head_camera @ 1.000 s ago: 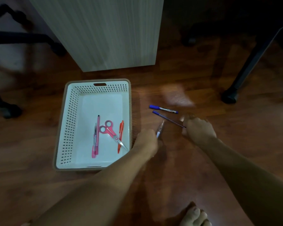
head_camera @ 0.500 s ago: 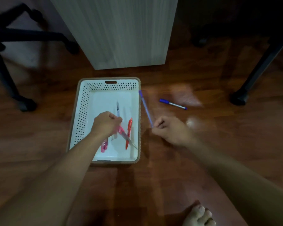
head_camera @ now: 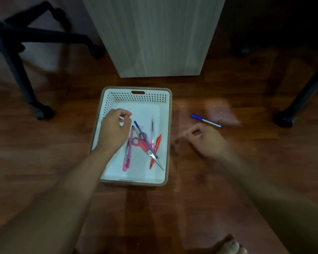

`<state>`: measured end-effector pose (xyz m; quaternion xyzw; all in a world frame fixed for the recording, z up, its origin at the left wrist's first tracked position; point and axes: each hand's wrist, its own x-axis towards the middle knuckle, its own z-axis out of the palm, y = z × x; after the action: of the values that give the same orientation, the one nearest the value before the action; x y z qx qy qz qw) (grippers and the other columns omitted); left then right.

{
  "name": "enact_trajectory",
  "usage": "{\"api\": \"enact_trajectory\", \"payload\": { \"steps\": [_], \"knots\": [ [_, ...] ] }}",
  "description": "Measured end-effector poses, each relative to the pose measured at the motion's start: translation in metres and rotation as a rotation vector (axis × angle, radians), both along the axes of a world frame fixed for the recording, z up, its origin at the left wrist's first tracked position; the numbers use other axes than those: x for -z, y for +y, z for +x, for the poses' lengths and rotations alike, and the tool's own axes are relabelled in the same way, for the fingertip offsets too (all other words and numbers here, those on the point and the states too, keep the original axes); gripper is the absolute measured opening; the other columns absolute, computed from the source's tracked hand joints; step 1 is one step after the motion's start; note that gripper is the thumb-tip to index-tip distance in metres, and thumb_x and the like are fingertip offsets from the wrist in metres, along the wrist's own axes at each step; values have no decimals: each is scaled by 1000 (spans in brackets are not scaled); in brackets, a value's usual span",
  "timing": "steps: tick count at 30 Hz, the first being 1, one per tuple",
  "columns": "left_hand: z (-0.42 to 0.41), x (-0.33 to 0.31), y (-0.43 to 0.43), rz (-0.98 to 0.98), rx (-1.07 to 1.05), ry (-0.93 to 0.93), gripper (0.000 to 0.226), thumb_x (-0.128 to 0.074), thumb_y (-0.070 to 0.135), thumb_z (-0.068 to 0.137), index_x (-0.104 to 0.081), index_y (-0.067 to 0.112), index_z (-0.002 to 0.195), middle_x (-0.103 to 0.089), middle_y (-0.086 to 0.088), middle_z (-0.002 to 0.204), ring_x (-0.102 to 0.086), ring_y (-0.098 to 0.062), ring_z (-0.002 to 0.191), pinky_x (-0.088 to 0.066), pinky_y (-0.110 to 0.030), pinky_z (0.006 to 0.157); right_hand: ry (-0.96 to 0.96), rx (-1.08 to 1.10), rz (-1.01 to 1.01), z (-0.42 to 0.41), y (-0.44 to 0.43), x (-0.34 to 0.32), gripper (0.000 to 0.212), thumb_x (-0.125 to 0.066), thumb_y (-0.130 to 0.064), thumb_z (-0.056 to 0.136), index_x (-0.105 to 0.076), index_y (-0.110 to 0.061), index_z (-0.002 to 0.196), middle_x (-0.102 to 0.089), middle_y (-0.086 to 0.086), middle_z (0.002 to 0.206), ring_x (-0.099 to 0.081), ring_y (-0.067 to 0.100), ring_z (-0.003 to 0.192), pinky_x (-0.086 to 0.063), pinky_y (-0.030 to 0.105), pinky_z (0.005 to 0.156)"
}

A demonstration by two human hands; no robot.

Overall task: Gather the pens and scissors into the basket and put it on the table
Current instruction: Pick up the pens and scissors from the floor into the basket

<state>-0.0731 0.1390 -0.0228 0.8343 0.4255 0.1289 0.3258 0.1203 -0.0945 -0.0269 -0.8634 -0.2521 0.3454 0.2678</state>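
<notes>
blue pen (head_camera: 206, 121) on floor, cap pointing far-left

The left hand (head_camera: 116, 129) covers the basket's (head_camera: 170, 125) left wall and part of its floor, and hides the upper end of one pink pen (head_camera: 126, 156) beside its wrist. Its curled fingers (head_camera: 126, 114) look empty, though the palm faces away. The right hand (head_camera: 206, 139) is smeared by motion; its fingers (head_camera: 186, 133) dissolve into streaks, so their grip cannot be read. The scissors (head_camera: 145, 146) lie partly under a blue pen (head_camera: 145, 139), one loop covered. A foot (head_camera: 229, 248) is cut by the bottom edge. The chair base (head_camera: 17, 52) at left is blurred and cropped. The pale panel (head_camera: 154, 33) runs off the top.
</notes>
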Motion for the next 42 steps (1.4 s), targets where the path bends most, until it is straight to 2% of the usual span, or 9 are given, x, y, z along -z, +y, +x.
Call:
{"api": "enact_trajectory", "payload": {
  "steps": [4,7,9,14,18,22,29,35,42],
  "knots": [
    [-13,0,15,192,-209,95,44,-63,31,99,-59,27,143,-56,-9,143,-44,-33,140,-44,-56,113,-242,31,-42,37,-10,27,46,-70,-32,101,-62,-21,144,-65,6,136,-65,25,115,-50,34,91],
    [-27,10,22,6,-354,220,89,-70,44,94,-20,28,166,-39,-10,164,-34,-38,153,-40,-63,117,-346,-33,-196,53,-15,41,60,-70,-31,100,-53,-23,156,-52,10,156,-49,37,142,-50,56,109],
    [-37,18,21,-113,-350,280,92,-68,45,96,-14,25,167,-44,-12,164,-50,-41,145,-51,-61,111,-343,-89,-327,55,-18,45,61,-67,-32,101,-50,-24,159,-49,10,156,-43,37,144,-46,60,111],
    [-52,26,6,0,-261,358,58,-51,31,108,-26,26,159,-69,-19,139,-77,-46,101,-66,-56,84,-367,-14,-300,45,-37,52,42,-72,-20,93,-66,-23,135,-62,10,141,-59,37,131,-51,53,100],
    [-54,33,-14,-27,-202,352,60,-44,36,110,-17,34,163,-74,-21,125,-76,-48,98,-64,-55,82,-192,188,-194,39,-41,54,31,-81,-18,84,-73,-17,114,-78,12,115,-74,37,108,-59,43,89],
    [-49,39,-38,11,-227,309,62,-45,32,111,-17,31,167,-74,-22,119,-75,-46,96,-57,-44,73,-140,377,-30,40,-27,29,28,-82,-20,89,-74,-11,115,-76,3,98,-72,22,92,-47,25,72],
    [-44,37,-50,-5,-286,346,62,-46,31,111,-19,33,168,-74,-20,116,-75,-44,96,-55,-43,73,-57,424,264,11,24,-32,27,-80,-24,90,-66,-16,112,-75,-8,97,-70,1,75,-54,12,61],
    [-43,36,-52,-26,-286,323,61,-46,27,111,-20,33,166,-74,-20,116,-76,-42,93,-49,-36,67,57,151,208,-59,37,-20,33,-82,-29,92,-60,-23,117,-68,-13,96,-69,5,68,-53,16,53],
    [-42,30,-56,-18,-273,296,60,-47,24,111,-23,26,167,-73,-19,119,-57,-20,77,-37,-25,55,-30,-30,146,-97,25,20,31,-73,-29,97,-55,-24,121,-69,-4,108,-70,17,91,-60,39,81]
  ]
}}
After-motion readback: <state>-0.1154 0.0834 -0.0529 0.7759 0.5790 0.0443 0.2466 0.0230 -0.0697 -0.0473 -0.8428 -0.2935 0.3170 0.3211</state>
